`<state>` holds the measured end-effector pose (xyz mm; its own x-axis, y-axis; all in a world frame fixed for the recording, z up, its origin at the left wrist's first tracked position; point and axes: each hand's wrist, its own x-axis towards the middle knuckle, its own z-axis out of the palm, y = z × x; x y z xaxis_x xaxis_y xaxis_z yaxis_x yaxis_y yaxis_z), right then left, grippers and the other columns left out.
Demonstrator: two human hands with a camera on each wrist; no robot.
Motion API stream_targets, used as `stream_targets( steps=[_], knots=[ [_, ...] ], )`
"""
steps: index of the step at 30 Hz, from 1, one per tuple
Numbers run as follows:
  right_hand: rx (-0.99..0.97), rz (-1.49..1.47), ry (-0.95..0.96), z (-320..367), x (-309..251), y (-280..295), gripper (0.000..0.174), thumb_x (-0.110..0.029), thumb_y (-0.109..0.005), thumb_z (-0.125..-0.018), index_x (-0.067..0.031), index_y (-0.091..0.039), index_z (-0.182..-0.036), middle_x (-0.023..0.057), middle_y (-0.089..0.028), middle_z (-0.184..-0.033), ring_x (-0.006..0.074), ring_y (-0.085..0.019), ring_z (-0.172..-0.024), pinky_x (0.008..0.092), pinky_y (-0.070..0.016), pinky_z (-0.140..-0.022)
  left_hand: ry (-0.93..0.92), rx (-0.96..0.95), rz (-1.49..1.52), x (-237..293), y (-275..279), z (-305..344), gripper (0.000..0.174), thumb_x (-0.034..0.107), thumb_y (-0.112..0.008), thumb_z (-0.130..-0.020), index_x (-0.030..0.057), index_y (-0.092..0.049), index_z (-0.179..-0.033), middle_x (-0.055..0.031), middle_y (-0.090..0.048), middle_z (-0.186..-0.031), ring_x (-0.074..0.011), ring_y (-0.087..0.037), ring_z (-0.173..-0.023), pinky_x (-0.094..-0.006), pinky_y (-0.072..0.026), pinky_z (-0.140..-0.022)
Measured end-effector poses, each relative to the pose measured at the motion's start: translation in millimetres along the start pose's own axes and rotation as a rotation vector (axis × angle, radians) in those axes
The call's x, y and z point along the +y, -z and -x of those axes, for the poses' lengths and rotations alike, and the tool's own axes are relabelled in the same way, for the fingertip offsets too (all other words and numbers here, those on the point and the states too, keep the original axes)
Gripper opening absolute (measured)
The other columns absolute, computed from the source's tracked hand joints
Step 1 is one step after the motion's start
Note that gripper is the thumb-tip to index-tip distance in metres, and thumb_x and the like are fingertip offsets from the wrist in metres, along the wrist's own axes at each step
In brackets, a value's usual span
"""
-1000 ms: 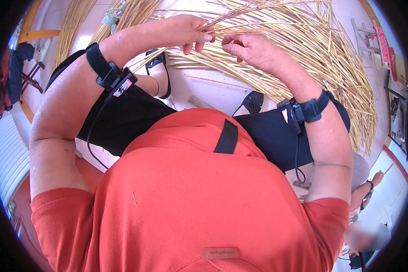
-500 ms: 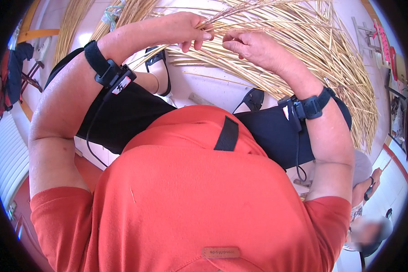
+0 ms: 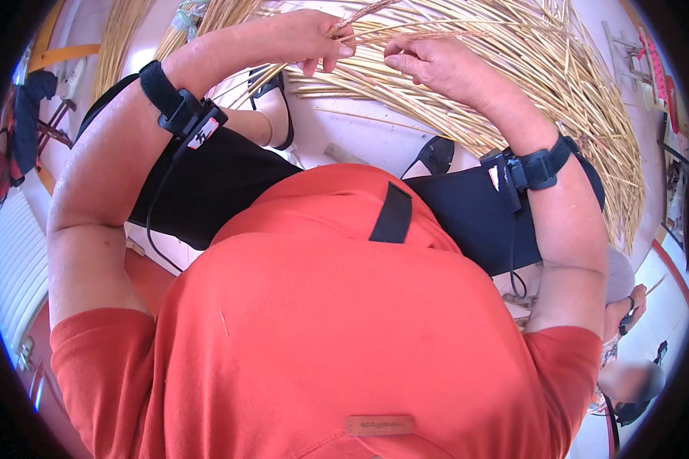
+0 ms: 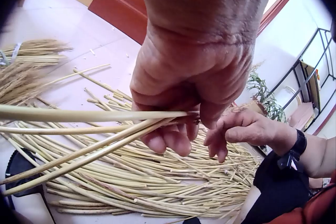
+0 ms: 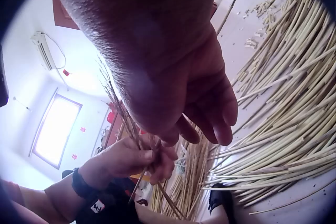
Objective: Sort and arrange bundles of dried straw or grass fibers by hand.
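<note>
In the head view my left hand [image 3: 318,42] pinches several dry stalks [image 3: 337,29], with feathery seed heads on the far side. The left wrist view has the long pale stalk ends [image 4: 89,150] running out left from under the fingers. My right hand [image 3: 444,65] is just to the right of it, its fingers loosely bent and the thumb near the forefinger. One thin seed head passes along its far side. No stalk shows between the right fingers in the right wrist view [image 5: 205,103]; the inside of that hand is partly hidden.
Many loose stalks [image 3: 467,107] lie fanned over the floor beyond my hands. Tied bundles with seed heads [image 3: 187,27] lie at the upper left. My sandalled feet [image 3: 432,157] are close to the pile. Another person [image 3: 628,310] is at the right edge. Small cut pieces [image 5: 257,24] are scattered nearby.
Both hands sit slightly higher in the head view, the right one also a little further right, and the gap between them is wider. The left hand keeps its hold on the stalks.
</note>
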<state>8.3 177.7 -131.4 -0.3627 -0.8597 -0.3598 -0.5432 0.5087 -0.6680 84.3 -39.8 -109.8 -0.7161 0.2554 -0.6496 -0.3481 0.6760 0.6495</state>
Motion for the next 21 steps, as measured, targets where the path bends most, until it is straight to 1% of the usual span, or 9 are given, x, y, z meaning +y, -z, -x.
stream_targets(
  steps=[1,2,4,7,10,14,18,20,21],
  knots=[
    [-0.02,0.006,-0.008,0.6,-2.7,2.0,0.039,-0.036,-0.049,-0.092,-0.0048,-0.061,-0.112,0.0128,-0.066,-0.088,0.0225,-0.063,-0.075,0.0327,-0.0494,-0.073,0.001,0.008,0.024,-1.8,-0.5,0.0,0.027,0.024,-0.052,-0.092,0.0049,-0.059,-0.109,-0.0014,-0.06,-0.073,-0.0079,-0.05,-0.052,-0.023,-0.0442,-0.055],
    [-0.021,0.003,-0.008,-0.1,-0.7,0.0,0.039,-0.036,-0.049,-0.092,-0.0048,-0.061,-0.112,0.0128,-0.066,-0.088,0.0225,-0.063,-0.075,0.0327,-0.0494,-0.073,0.003,0.005,0.024,-3.0,-0.8,-0.1,0.027,0.024,-0.052,-0.092,0.0049,-0.059,-0.109,-0.0014,-0.06,-0.073,-0.0079,-0.05,-0.052,-0.023,-0.0442,-0.055],
    [0.006,0.093,0.034,-2.0,3.4,-2.3,0.038,-0.036,-0.049,-0.092,-0.0053,-0.061,-0.11,0.0141,-0.066,-0.09,0.027,-0.063,-0.082,0.0348,-0.0488,-0.077,0.001,0.011,-0.025,-0.6,-0.3,1.3,0.024,0.024,-0.052,-0.091,0.0064,-0.06,-0.107,-0.0011,-0.059,-0.073,-0.0077,-0.05,-0.052,-0.0227,-0.0441,-0.055],
    [0.002,0.094,0.029,-2.2,-0.3,-1.1,0.037,-0.035,-0.048,-0.092,-0.0058,-0.061,-0.11,0.0152,-0.065,-0.092,0.0304,-0.062,-0.087,0.0362,-0.0481,-0.08,-0.01,-0.007,-0.011,-1.4,0.6,0.9,0.022,0.023,-0.052,-0.09,0.0074,-0.059,-0.103,-0.001,-0.059,-0.072,-0.0076,-0.051,-0.053,-0.0226,-0.0437,-0.055],
    [-0.037,0.076,0.004,-4.0,-3.4,1.1,0.035,-0.035,-0.048,-0.092,-0.006,-0.061,-0.109,0.0155,-0.065,-0.091,0.0304,-0.062,-0.087,0.0363,-0.0479,-0.08,-0.015,-0.009,-0.031,-3.9,0.5,-3.8,0.02,0.023,-0.052,-0.09,0.0074,-0.059,-0.1,-0.0008,-0.059,-0.072,-0.0077,-0.051,-0.054,-0.0227,-0.043,-0.055],
    [-0.028,0.094,0.015,-3.3,-1.9,-0.2,0.034,-0.033,-0.048,-0.092,-0.0053,-0.06,-0.108,0.016,-0.065,-0.091,0.0314,-0.061,-0.087,0.0373,-0.0469,-0.081,0.035,0.0,-0.073,-1.2,-0.4,-3.8,0.022,0.025,-0.053,-0.091,0.0076,-0.06,-0.103,0.0002,-0.06,-0.072,-0.008,-0.051,-0.054,-0.0238,-0.0428,-0.056],
    [-0.053,0.146,-0.003,-3.0,0.5,-1.7,0.034,-0.032,-0.049,-0.091,-0.0052,-0.06,-0.109,0.0163,-0.065,-0.092,0.0317,-0.061,-0.088,0.0376,-0.0468,-0.081,0.022,0.0,-0.074,0.5,-0.3,-1.4,0.024,0.027,-0.053,-0.092,0.0078,-0.061,-0.105,0.0007,-0.06,-0.072,-0.0083,-0.052,-0.053,-0.0242,-0.0433,-0.056],
    [0.028,0.109,0.027,-3.1,5.1,-6.2,0.028,-0.031,-0.051,-0.088,-0.0079,-0.062,-0.099,0.0184,-0.065,-0.086,0.0356,-0.062,-0.084,0.0446,-0.0475,-0.078,0.035,0.022,-0.119,2.2,-1.0,-2.2,0.025,0.027,-0.053,-0.092,0.0079,-0.061,-0.106,0.0007,-0.06,-0.07,-0.0087,-0.053,-0.052,-0.0245,-0.0437,-0.056],
    [0.027,0.108,0.028,-3.0,4.5,-6.1,0.028,-0.031,-0.051,-0.088,-0.0079,-0.062,-0.099,0.0184,-0.065,-0.086,0.0356,-0.062,-0.084,0.0446,-0.0475,-0.078,0.036,0.022,-0.119,1.7,-1.3,-2.7,0.025,0.027,-0.053,-0.092,0.0079,-0.061,-0.106,0.0007,-0.06,-0.07,-0.0087,-0.053,-0.052,-0.0245,-0.0437,-0.056]
  ],
)
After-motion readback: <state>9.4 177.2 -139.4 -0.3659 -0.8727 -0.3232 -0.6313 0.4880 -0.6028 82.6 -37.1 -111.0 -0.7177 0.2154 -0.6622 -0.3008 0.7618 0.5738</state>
